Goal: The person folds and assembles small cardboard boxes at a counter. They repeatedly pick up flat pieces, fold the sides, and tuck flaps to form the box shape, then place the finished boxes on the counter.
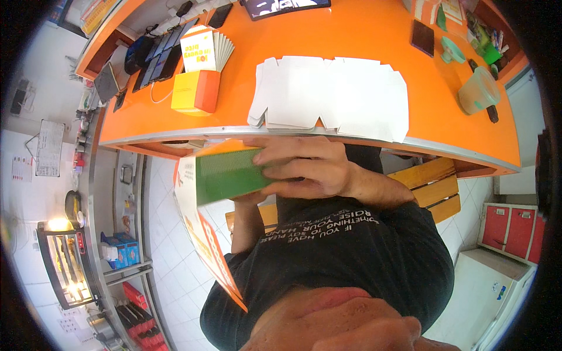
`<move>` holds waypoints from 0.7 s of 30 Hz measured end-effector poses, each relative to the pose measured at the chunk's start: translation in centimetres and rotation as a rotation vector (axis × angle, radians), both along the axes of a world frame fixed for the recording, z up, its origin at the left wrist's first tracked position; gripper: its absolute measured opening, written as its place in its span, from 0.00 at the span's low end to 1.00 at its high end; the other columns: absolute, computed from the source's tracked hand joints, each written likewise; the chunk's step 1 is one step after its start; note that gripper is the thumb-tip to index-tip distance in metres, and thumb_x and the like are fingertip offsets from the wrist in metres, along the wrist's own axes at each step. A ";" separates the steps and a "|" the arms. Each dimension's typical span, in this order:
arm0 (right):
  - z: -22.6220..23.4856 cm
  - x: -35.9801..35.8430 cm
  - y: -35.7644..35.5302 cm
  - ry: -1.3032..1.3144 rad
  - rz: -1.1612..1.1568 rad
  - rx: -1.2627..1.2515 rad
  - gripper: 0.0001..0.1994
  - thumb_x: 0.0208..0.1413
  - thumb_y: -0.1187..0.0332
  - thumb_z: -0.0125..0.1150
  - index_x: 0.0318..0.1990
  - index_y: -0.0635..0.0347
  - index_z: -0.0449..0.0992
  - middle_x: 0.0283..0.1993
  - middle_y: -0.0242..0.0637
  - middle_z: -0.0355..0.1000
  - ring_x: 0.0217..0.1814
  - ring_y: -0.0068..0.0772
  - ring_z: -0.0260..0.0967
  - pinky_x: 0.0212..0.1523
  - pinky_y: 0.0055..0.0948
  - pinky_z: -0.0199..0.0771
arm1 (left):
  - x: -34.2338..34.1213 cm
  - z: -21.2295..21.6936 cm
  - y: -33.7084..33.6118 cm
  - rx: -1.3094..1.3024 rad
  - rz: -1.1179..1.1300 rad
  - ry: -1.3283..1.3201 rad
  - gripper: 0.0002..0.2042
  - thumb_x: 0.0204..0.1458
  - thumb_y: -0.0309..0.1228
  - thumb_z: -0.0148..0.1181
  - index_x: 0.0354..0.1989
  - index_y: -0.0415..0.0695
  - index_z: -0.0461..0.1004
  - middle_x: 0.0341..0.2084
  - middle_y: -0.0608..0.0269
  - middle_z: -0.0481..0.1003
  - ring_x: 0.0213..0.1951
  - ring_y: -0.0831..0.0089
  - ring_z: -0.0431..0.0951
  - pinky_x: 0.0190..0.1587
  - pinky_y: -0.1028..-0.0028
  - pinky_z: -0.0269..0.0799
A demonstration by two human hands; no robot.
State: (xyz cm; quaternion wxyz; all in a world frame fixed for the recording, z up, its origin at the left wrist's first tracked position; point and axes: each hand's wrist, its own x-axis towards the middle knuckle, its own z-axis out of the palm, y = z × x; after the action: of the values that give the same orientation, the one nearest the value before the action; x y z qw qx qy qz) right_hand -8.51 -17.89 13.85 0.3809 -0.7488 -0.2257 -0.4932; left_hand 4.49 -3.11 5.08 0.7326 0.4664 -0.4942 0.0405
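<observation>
A cardboard box [231, 172] with a green ridged-looking side, an orange-yellow edge and a long white-and-orange printed panel is held up in front of my chest, just off the desk's near edge. My right hand [313, 167] grips its right end, fingers over the green side and thumb below. Behind the box, my left hand [250, 198] shows only near the wrist; its fingers are hidden. On the desk beyond lies a stack of flat white die-cut cardboard blanks [333, 96].
The orange desk [234, 123] has a metal front edge. A small yellow-and-orange box [195, 92] stands by fanned printed cards [205, 50]. At the right are a phone [422, 38] and a clear plastic tub [479, 90]. A slatted wooden bench [430, 181] is behind me.
</observation>
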 end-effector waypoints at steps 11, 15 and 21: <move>1.2 -0.9 -0.3 0.228 0.062 0.020 0.04 0.50 0.75 0.71 0.32 0.65 0.82 0.51 0.40 0.77 0.59 0.43 0.76 0.54 0.33 0.82 | -2.2 2.4 -0.1 0.066 0.131 0.209 0.40 0.33 0.29 0.85 0.57 0.34 0.70 0.47 0.56 0.79 0.49 0.68 0.80 0.52 0.66 0.81; 0.9 -0.9 -0.6 0.293 0.097 0.030 0.04 0.51 0.76 0.71 0.31 0.65 0.81 0.49 0.39 0.78 0.58 0.41 0.77 0.53 0.34 0.82 | -2.1 2.6 0.0 0.080 0.033 0.254 0.39 0.32 0.33 0.85 0.55 0.37 0.72 0.44 0.59 0.80 0.47 0.69 0.81 0.51 0.68 0.80; 1.1 -1.3 -0.8 0.372 0.112 0.209 0.03 0.51 0.78 0.70 0.30 0.66 0.81 0.46 0.41 0.79 0.52 0.39 0.79 0.46 0.29 0.81 | -0.5 3.6 0.3 0.218 0.070 -0.100 0.29 0.39 0.41 0.80 0.48 0.41 0.76 0.39 0.64 0.80 0.40 0.72 0.81 0.44 0.72 0.79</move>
State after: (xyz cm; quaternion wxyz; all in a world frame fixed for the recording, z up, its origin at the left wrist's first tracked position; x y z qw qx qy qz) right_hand -9.78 -18.65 14.95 0.5182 -0.7696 -0.1405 -0.3456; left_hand 3.99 -2.84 8.70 0.6499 0.5577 -0.5151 0.0353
